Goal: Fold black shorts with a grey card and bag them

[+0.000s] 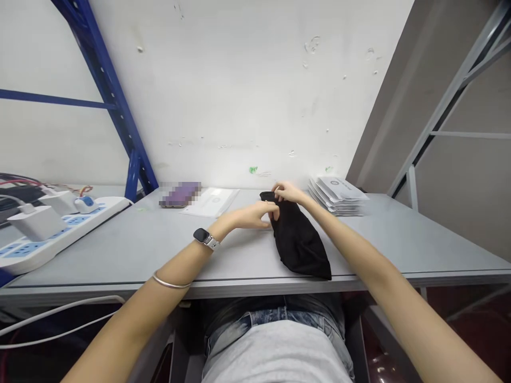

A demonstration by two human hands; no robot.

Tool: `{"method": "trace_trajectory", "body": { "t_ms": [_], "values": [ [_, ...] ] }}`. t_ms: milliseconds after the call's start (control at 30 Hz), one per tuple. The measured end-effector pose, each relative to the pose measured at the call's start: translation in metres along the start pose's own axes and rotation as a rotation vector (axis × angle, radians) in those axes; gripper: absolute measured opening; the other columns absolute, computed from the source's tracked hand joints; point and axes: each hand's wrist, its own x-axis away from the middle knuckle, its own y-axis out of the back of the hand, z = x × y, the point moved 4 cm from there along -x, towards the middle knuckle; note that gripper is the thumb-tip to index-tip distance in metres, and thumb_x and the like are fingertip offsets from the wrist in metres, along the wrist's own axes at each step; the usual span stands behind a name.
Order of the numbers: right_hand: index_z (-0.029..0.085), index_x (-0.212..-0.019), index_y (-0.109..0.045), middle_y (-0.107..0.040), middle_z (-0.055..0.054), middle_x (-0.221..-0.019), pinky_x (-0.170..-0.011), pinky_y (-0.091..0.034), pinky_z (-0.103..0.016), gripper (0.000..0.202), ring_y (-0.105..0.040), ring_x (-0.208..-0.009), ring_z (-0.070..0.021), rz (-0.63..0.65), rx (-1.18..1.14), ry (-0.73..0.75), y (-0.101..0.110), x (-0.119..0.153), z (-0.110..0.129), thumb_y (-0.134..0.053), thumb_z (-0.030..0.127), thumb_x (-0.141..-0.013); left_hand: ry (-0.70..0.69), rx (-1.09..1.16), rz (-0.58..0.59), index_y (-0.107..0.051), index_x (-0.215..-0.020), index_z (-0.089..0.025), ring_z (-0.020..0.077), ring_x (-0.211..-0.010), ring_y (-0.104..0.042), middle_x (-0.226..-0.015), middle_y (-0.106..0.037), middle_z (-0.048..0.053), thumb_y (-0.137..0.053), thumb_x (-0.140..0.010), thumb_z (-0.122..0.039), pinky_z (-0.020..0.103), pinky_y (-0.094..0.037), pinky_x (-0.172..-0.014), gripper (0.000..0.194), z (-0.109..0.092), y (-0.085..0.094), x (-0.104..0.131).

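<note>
a person, seen from their own head, worked with both bare hands on a piece of black cloth point(301, 239). it lay lengthwise on a grey table point(131, 255), its near tip reaching the front edge.

the right hand point(288, 191) was at the far end of the cloth, fingers bent down and drawn together, seemingly pinching a bit of the fabric. the left hand point(255, 214) came in at the cloth's left side, just below that end — its fingers half curled over the margin, the thumb a little apart. whether it gripped or only steadied the fabric, one could not tell.

beyond the cloth to its right stood a stack of white packets point(341, 197); beyond it to the left lay a flat white packet point(211, 201) and a blurred purple object point(181, 194). far left of the cloth was a power strip point(48, 250).

handling the end well, by my judgement, called for a light fingertip pinch, the left hand holding the margin flat — and the loose near tip kept from sliding off the table.
</note>
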Motion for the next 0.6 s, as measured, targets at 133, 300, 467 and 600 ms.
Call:
{"method": "trace_trajectory", "body": {
  "t_ms": [133, 300, 467, 600],
  "values": [
    [0.018, -0.116, -0.066, -0.07, -0.008, -0.115, -0.09, -0.051, -0.036, 0.055, -0.065, -0.104, -0.0225, 0.144, 0.155, 0.3, 0.022, 0.052, -0.015, -0.047, -0.002, -0.068, -0.062, -0.097, 0.028, -0.058, -0.128, -0.023, 0.0235, -0.135, -0.042, -0.147, -0.047, 0.006, -0.051, -0.071, 0.0, 0.036, -0.036, -0.11, 0.062, 0.004, -0.013, -0.003],
    [0.03, -0.14, -0.051, -0.04, 0.0, -0.154, -0.116, -0.032, -0.045, 0.078, -0.034, -0.143, -0.0232, 0.272, 0.236, 0.396, 0.02, 0.13, -0.016, -0.044, -0.003, -0.07, 0.067, -0.157, 0.219, -0.05, -0.14, -0.032, 0.0245, -0.146, -0.026, -0.155, -0.038, 0.0, -0.047, -0.085, -0.013, 0.046, -0.023, -0.118, 0.058, 0.017, -0.027, -0.003],
    [0.037, -0.15, -0.035, -0.022, 0.007, -0.161, -0.121, -0.024, -0.046, 0.077, -0.019, -0.148, -0.022, 0.372, 0.163, 0.418, 0.022, 0.185, -0.001, -0.047, 0.005, -0.081, 0.127, -0.135, 0.311, -0.038, -0.148, -0.038, 0.0263, -0.148, -0.022, -0.16, -0.027, -0.001, -0.045, -0.094, -0.034, 0.054, -0.015, -0.118, 0.055, 0.021, -0.024, 0.002],
    [0.035, -0.151, -0.033, -0.028, 0.004, -0.159, -0.122, -0.017, -0.049, 0.071, -0.013, -0.15, -0.0252, 0.404, 0.082, 0.45, 0.015, 0.198, 0.016, -0.058, 0.022, -0.087, 0.111, -0.107, 0.321, -0.036, -0.148, -0.039, 0.0281, -0.148, -0.021, -0.16, -0.027, -0.001, -0.048, -0.093, -0.047, 0.052, -0.014, -0.118, 0.057, 0.023, -0.023, 0.004]
  ]
}}
